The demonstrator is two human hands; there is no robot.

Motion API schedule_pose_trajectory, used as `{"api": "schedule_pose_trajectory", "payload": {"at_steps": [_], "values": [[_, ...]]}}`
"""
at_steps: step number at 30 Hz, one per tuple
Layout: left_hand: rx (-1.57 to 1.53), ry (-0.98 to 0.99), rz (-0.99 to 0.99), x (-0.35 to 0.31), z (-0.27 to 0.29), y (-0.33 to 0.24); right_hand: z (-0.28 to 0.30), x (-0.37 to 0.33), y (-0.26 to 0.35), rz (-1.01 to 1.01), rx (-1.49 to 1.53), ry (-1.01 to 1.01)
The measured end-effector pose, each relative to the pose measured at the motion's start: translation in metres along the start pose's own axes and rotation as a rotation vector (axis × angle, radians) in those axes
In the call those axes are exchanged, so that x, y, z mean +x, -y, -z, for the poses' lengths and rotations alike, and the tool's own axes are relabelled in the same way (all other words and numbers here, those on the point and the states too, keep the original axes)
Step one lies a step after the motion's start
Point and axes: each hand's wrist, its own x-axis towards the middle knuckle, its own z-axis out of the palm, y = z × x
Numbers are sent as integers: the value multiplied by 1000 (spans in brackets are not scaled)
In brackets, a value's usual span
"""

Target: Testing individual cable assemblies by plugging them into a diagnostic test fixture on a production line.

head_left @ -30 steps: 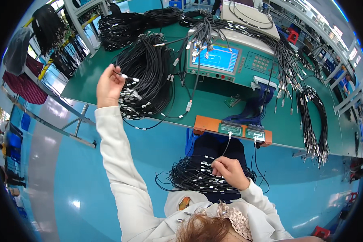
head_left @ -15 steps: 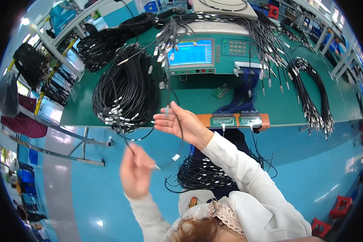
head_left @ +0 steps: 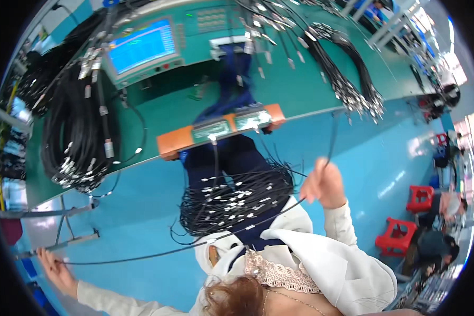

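Note:
A thin black cable [head_left: 131,260] with a small white tag runs stretched across the front of my body, above my lap. At the far lower left, my left hand [head_left: 58,271] is closed round one end of it. My right hand [head_left: 326,181], right of my lap and slightly blurred, grips the cable further along. Beyond that hand a length of it rises toward the table edge. Many black cables with white tags lie as a bundle [head_left: 237,203] across my thighs. One cable from the lap area is plugged into a green connector board [head_left: 211,130] at the table edge.
An orange block [head_left: 175,142] carries the boards, with blue wires [head_left: 227,89] running to a tester [head_left: 142,45] with a lit screen. Coiled black cables [head_left: 81,126] lie at left, another bundle [head_left: 347,68] at right. Red stools [head_left: 395,237] and seated people are at far right.
My hands have moved far apart, left hand down and left, right hand to the right, drawing the cable out between them. The view has turned and shifted to the right.

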Motion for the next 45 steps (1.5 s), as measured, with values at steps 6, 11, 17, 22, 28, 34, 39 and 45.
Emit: {"api": "schedule_pose_trajectory", "payload": {"at_steps": [6, 11, 17, 22, 28, 34, 39, 45], "values": [[311, -203, 221, -7, 14, 39, 71, -2, 83, 241, 89, -665], [1312, 382, 615, -115, -81, 276, 42, 40, 1, 35, -1100, -362], [1602, 721, 77, -172, -86, 415, 19, 78, -87, 31, -1568, -258], [1535, 789, 151, -195, -84, 381, 32, 24, -72, -96, -1539, -141], [1199, -64, 129, -126, -61, 209, 63, -6, 74, -100, -1157, -727], [1393, -265, 397, -44, 132, 164, 163, -8, 35, -284, -1113, -966], [1772, -274, 179, -57, 148, 211, 190, -22, 42, 138, -654, -955], [552, -323, 356, -43, 93, 162, 201, -20, 109, 467, -354, -885]]}}
